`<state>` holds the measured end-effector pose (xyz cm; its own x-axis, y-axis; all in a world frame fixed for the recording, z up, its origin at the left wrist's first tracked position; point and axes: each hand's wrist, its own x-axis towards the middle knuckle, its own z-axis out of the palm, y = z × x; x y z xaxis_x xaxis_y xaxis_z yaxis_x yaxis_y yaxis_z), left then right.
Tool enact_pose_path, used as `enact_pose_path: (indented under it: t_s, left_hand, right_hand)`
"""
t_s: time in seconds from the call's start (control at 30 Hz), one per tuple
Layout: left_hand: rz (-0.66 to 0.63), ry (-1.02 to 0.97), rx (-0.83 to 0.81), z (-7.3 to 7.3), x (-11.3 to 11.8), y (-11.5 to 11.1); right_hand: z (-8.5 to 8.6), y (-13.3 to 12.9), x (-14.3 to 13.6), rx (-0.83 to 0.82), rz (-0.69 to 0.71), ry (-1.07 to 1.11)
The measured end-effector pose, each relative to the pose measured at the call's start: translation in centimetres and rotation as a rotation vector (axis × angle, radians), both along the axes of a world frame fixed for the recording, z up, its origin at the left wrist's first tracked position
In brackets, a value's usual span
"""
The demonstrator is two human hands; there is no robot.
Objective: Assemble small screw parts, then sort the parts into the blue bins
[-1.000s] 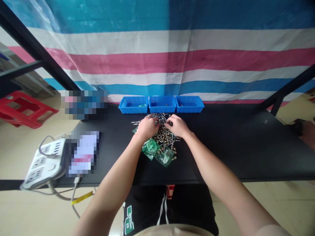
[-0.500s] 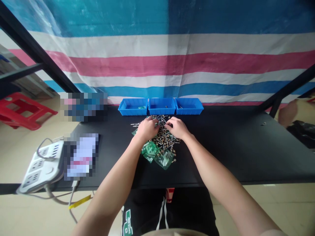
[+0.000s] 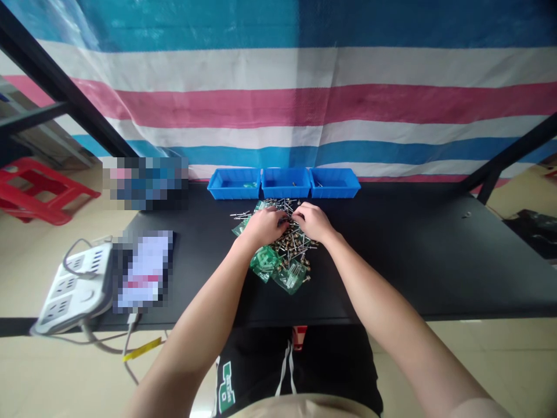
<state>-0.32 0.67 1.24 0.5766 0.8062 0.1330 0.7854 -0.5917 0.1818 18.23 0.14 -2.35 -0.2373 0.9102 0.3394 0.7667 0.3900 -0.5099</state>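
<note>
A pile of small metal pins with brass-coloured heads (image 3: 297, 246) lies in the middle of the black table, their exact kind too small to tell. My left hand (image 3: 266, 225) rests at the left of the pile, fingers curled inward. Facing it across a narrow gap, my right hand (image 3: 312, 220) has thumb and fingertips pinched together at the pile's right. Whatever either hand grips is hidden or too small to name. Close to my left wrist lies a bright green plastic bag (image 3: 265, 261). A clear greenish bag holding pale sticks (image 3: 290, 277) sits nearer me.
Behind the pile stand a left blue bin (image 3: 235, 194), a middle blue bin (image 3: 285, 191) and a right blue bin (image 3: 335, 193), each with a few small pieces inside. A white power strip (image 3: 76, 290) and a blurred-out flat object (image 3: 145, 270) lie on the left.
My left hand has shifted slightly right, nearer my right hand, and more green bag shows behind it. The whole view has tilted down a little.
</note>
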Motion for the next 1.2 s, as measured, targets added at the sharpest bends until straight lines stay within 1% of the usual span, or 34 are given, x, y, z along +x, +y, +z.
enact_pose_path:
  t_s: [0.33, 0.47, 0.57, 0.67, 0.8, 0.9, 1.03, 1.2]
  left_hand:
    - [-0.04, -0.086, 0.01, -0.1, -0.1, 0.2]
    - [-0.055, -0.092, 0.02, -0.3, -0.1, 0.4]
    - [-0.071, -0.139, 0.05, -0.4, -0.1, 0.4]
    - [-0.043, -0.222, 0.099, -0.4, 0.0, 0.4]
    - [0.009, -0.325, 0.115, -0.1, 0.0, 0.2]
    - [0.013, -0.395, 0.124, 0.1, 0.1, 0.1]
    - [-0.035, -0.465, 0.151, 0.2, 0.0, 0.0]
    - [-0.161, -0.538, 0.148, 0.3, 0.0, -0.2]
  right_hand:
    - [0.3, -0.2, 0.0, -0.001, 0.007, 0.014]
    - [0.2, -0.2, 0.0, 0.011, 0.02, 0.022]
    - [0.1, -0.1, 0.0, 0.022, 0.03, 0.029]
    - [0.3, -0.2, 0.0, 0.036, 0.034, 0.038]
    - [1.1, -0.8, -0.3, 0.099, 0.026, 0.039]
    - [1.7, -1.3, -0.7, 0.149, 0.066, 0.049]
    - [1.9, -1.7, -1.2, 0.173, 0.116, 0.054]
    - [1.7, -1.6, -1.3, 0.169, 0.11, 0.03]
